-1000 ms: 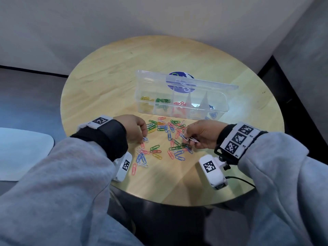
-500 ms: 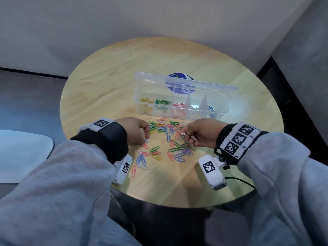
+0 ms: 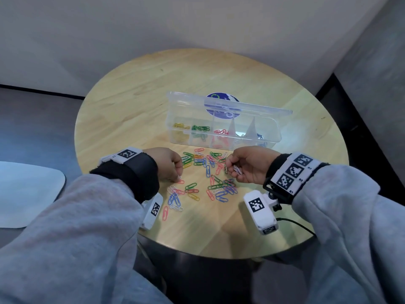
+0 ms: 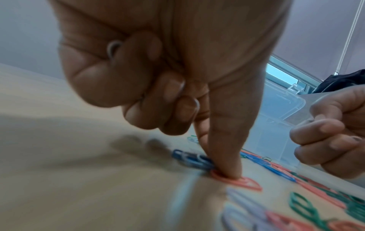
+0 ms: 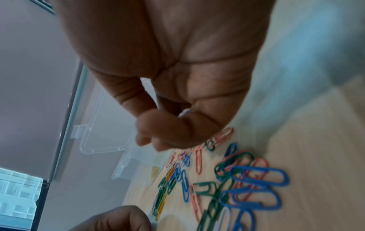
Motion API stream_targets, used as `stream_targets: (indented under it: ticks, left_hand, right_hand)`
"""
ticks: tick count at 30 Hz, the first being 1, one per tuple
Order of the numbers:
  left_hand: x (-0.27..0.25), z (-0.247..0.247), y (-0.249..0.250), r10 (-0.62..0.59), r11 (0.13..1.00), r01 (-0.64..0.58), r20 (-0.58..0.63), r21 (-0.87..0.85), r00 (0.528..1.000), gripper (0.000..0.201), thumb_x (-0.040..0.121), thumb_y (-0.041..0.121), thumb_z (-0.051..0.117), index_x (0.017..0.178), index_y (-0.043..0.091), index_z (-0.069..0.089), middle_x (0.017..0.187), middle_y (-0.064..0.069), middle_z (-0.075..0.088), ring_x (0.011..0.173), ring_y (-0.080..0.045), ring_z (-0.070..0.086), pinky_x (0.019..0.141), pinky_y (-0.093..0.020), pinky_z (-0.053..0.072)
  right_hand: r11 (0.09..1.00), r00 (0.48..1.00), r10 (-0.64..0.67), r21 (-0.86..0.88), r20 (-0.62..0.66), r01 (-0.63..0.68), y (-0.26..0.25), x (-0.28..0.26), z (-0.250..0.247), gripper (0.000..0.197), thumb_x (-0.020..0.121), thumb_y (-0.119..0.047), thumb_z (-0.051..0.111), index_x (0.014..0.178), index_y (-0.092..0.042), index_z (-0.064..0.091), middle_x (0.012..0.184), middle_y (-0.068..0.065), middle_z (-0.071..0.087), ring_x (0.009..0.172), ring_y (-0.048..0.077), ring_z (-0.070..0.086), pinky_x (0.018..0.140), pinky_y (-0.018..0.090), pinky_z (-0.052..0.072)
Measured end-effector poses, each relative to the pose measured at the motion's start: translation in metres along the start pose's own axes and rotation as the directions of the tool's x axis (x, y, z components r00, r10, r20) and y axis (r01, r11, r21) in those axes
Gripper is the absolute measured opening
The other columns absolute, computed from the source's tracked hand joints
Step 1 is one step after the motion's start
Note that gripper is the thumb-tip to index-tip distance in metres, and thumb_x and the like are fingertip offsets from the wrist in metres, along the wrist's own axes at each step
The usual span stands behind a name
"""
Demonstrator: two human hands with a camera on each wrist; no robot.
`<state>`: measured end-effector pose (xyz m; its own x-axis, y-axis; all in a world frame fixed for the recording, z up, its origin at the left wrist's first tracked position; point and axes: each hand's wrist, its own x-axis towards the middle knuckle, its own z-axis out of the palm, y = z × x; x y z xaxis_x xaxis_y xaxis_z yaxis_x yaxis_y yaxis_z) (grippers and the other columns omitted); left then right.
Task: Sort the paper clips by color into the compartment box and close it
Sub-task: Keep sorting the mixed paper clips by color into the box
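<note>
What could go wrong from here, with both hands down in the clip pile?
1. The left hand already holds a white clip in its curled fingers while one fingertip presses a pink paper clip lying against blue ones; a neighbour may get dragged along.
2. The right hand holds several white paper clips loosely; one could drop back.
3. The clear plastic compartment box has its lid up; a knock could tip it.
</note>
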<state>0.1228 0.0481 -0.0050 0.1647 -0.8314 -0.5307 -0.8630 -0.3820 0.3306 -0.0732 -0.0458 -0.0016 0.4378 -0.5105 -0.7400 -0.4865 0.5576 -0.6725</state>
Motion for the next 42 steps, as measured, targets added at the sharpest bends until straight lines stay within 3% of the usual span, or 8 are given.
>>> stream_targets:
  ticks: [12, 16, 19, 25, 31, 35, 39, 42]
  left_hand:
    - [-0.002, 0.003, 0.004, 0.012, 0.988, -0.013, 0.003, 0.152, 1.000, 0.027, 0.086, 0.028, 0.059, 0.066, 0.021, 0.042, 0.062, 0.009, 0.047, 0.059, -0.008, 0.041, 0.052, -0.021, 0.030]
    - [-0.005, 0.001, 0.000, 0.010, 0.980, 0.010, 0.101, -0.198, 0.995, 0.022, 0.086, 0.015, 0.052, 0.066, 0.021, 0.045, 0.055, 0.011, 0.053, 0.055, -0.003, 0.055, 0.052, -0.015, 0.038]
    - [-0.009, -0.008, 0.001, 0.025, 0.915, 0.032, 0.137, -0.402, 0.990, 0.017, 0.086, 0.009, 0.046, 0.073, 0.019, 0.047, 0.062, 0.001, 0.046, 0.043, -0.010, 0.036, 0.040, -0.015, 0.027]
    - [-0.012, -0.024, 0.011, -0.049, 0.534, 0.125, 0.117, -0.836, 0.992, 0.017, 0.082, 0.006, 0.038, 0.067, 0.012, 0.038, 0.065, -0.005, 0.046, 0.049, -0.013, 0.034, 0.038, -0.013, 0.024]
    - [-0.012, -0.029, 0.022, -0.012, 0.265, 0.128, 0.130, -0.956, 0.991, 0.023, 0.082, 0.008, 0.032, 0.062, 0.018, 0.036, 0.051, 0.000, 0.046, 0.038, -0.009, 0.036, 0.035, -0.010, 0.027]
    - [-0.012, -0.025, 0.041, -0.010, 0.078, 0.136, 0.136, -0.988, 0.991, 0.017, 0.084, 0.006, 0.031, 0.081, 0.011, 0.047, 0.062, -0.004, 0.047, 0.043, -0.011, 0.044, 0.036, -0.012, 0.037]
    - [-0.006, -0.024, 0.066, -0.004, -0.100, 0.096, 0.097, -0.990, 0.995, 0.031, 0.085, -0.008, 0.024, 0.092, -0.003, 0.054, 0.089, -0.018, 0.055, 0.078, -0.026, 0.059, 0.063, -0.028, 0.058]
    - [0.003, -0.026, 0.087, -0.021, -0.102, 0.065, 0.067, -0.993, 0.998, 0.037, 0.088, -0.015, 0.020, 0.095, -0.004, 0.055, 0.098, -0.021, 0.058, 0.091, -0.028, 0.060, 0.082, -0.035, 0.050]
  right_hand:
    - [0.998, 0.999, -0.023, -0.067, -0.035, 0.021, -0.003, -0.005, 0.007, 0.023, 0.090, -0.004, 0.037, 0.073, -0.005, 0.052, 0.064, 0.007, 0.044, 0.044, 0.012, 0.046, 0.039, 0.017, 0.039]
    - [0.998, 0.999, -0.031, -0.056, -0.033, 0.030, -0.003, -0.005, 0.007, 0.023, 0.090, -0.004, 0.038, 0.072, -0.005, 0.053, 0.065, 0.007, 0.045, 0.042, 0.012, 0.047, 0.038, 0.016, 0.039]
    - [0.999, 0.999, -0.035, -0.035, -0.015, 0.034, -0.003, -0.004, 0.009, 0.023, 0.090, -0.004, 0.037, 0.072, -0.005, 0.052, 0.065, 0.007, 0.044, 0.040, 0.011, 0.048, 0.038, 0.016, 0.040]
    - [0.998, 0.999, -0.038, 0.045, 0.038, 0.036, -0.004, -0.006, 0.009, 0.022, 0.091, -0.002, 0.038, 0.075, -0.003, 0.053, 0.070, 0.011, 0.049, 0.049, 0.015, 0.054, 0.042, 0.019, 0.049]
    - [0.989, 0.988, -0.093, 0.130, 0.125, 0.076, -0.012, -0.020, 0.001, 0.032, 0.088, 0.008, 0.026, 0.082, 0.000, 0.057, 0.075, 0.013, 0.055, 0.059, 0.018, 0.062, 0.053, 0.021, 0.055]
    - [0.973, 0.983, -0.184, 0.140, 0.007, 0.181, -0.022, -0.032, -0.020, 0.037, 0.084, 0.014, 0.024, 0.083, 0.000, 0.059, 0.079, 0.012, 0.054, 0.070, 0.018, 0.056, 0.058, 0.019, 0.056]
    - [0.926, 0.962, -0.235, 0.270, -0.138, 0.265, -0.029, -0.035, -0.046, 0.042, 0.081, 0.019, 0.018, 0.087, 0.003, 0.057, 0.089, 0.016, 0.055, 0.079, 0.022, 0.059, 0.063, 0.020, 0.057]
    - [0.898, 0.953, -0.237, 0.332, -0.189, 0.289, -0.033, -0.030, -0.057, 0.045, 0.082, 0.021, 0.018, 0.099, 0.005, 0.056, 0.098, 0.019, 0.056, 0.089, 0.024, 0.060, 0.078, 0.024, 0.056]
